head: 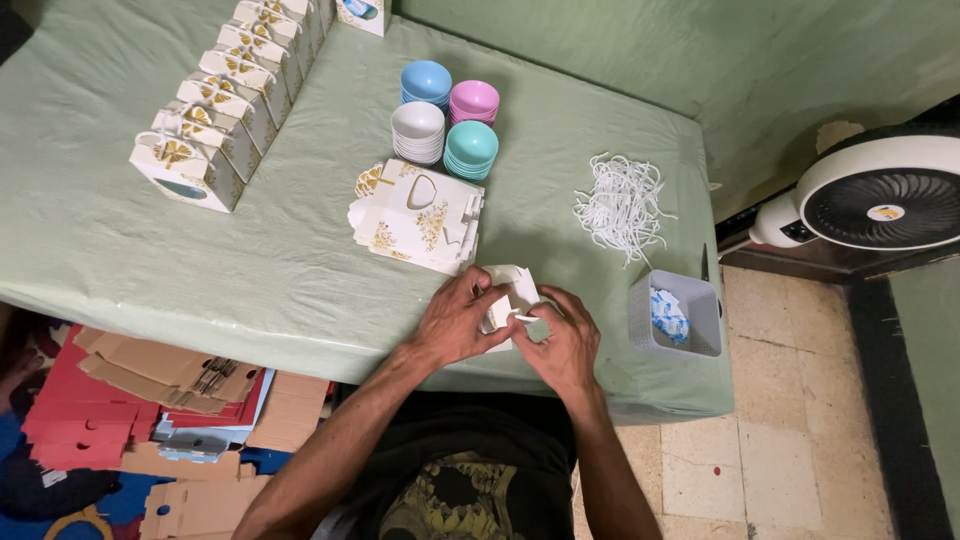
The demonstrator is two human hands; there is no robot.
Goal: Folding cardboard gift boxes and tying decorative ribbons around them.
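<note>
Both forearms rise bare from the bottom centre of the frame and converge toward the lower middle. The left hand (452, 322) lies palm down, its wrist straight, with fingers curled forward and thumb tucked inward in a pinching pose. The right hand (566, 342) sits just beside it, slightly lower, knuckles up, fingers bent toward the left hand, fingertips nearly meeting.

Row of white-gold gift boxes (215, 110) far left on counter (300, 260); flat box blanks (418, 215) mid-counter; small blue-white packets (668, 315) in grey bin (676, 312).
</note>
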